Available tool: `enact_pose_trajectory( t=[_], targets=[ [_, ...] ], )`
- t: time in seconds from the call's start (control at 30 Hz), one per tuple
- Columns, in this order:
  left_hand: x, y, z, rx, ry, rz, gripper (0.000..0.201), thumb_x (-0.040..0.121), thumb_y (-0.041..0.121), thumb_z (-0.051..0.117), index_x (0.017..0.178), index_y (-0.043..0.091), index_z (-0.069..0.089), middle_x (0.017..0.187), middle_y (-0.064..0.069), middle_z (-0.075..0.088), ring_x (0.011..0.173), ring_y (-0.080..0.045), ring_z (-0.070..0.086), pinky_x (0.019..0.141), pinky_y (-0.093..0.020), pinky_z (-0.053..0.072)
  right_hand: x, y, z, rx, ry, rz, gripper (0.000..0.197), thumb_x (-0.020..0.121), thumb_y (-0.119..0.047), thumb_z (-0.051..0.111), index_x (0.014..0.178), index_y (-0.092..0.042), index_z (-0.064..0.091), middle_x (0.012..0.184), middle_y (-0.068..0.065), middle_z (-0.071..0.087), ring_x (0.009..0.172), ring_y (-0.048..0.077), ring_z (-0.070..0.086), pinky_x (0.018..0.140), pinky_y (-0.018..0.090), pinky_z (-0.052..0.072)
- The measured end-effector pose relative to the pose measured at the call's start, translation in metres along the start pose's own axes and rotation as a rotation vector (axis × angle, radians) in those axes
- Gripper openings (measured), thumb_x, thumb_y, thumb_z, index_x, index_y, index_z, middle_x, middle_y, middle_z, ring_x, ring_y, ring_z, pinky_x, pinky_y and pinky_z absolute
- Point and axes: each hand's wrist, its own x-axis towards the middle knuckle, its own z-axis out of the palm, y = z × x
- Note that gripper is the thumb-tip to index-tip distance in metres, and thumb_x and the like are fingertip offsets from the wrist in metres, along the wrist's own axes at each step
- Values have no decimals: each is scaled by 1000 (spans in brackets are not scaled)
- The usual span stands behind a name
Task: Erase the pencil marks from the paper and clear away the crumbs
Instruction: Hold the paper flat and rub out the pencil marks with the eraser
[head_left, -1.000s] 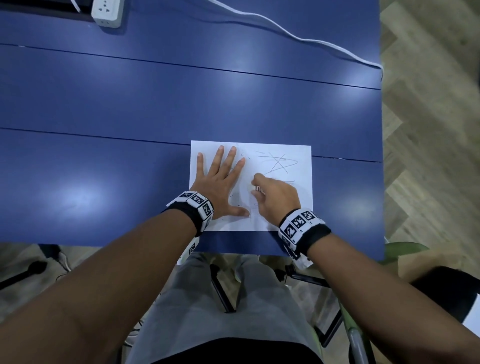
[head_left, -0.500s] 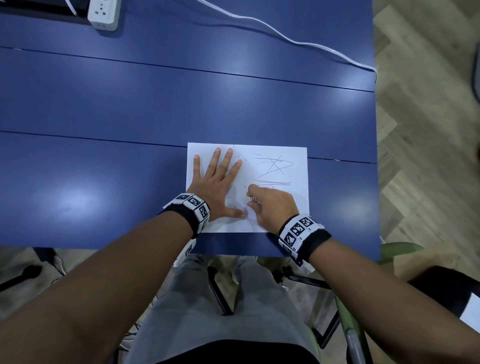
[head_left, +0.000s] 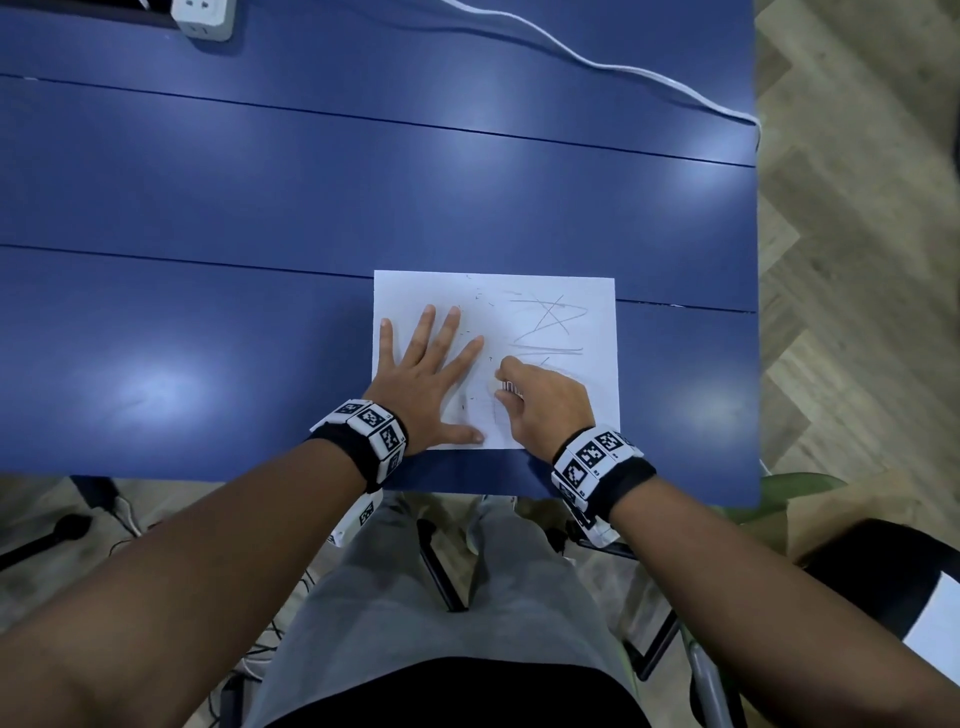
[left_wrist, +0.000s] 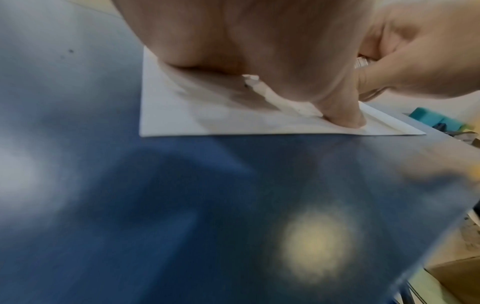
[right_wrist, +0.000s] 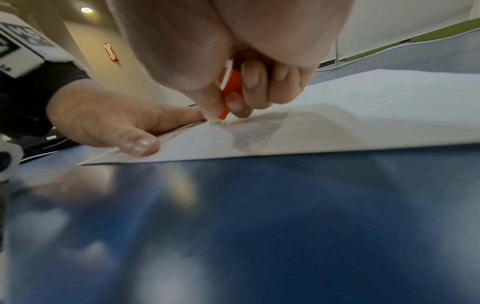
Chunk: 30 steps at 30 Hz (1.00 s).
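Rubbing too hard could crumple or tear the paper (head_left: 597, 332), which lies at the counter's (head_left: 208, 312) near edge. The left hand (head_left: 431, 374) presses flat on it, fingers spread. The right hand (head_left: 545, 400) pinches the eraser (right_wrist: 230, 92) (orange sleeve, white tip). Pencil marks (head_left: 550, 312) wait at 1 o'clock from it.

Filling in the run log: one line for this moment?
left hand flat on paper | right hand rubbing eraser | scribbles remain
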Motion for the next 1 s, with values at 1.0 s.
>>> enact_pose_trajectory(
  t=[1.0],
  targets=[
    [1,0,3,25,19,1,123,69,99,31,156,31,-23,159,-8,-41,148,-36,-33,112,-73,-15,-1,-9,-3,25,-15,-33,17,94,-28,53,110,-23,53,101,-3,69,90,28,63,72,38,51]
  ],
)
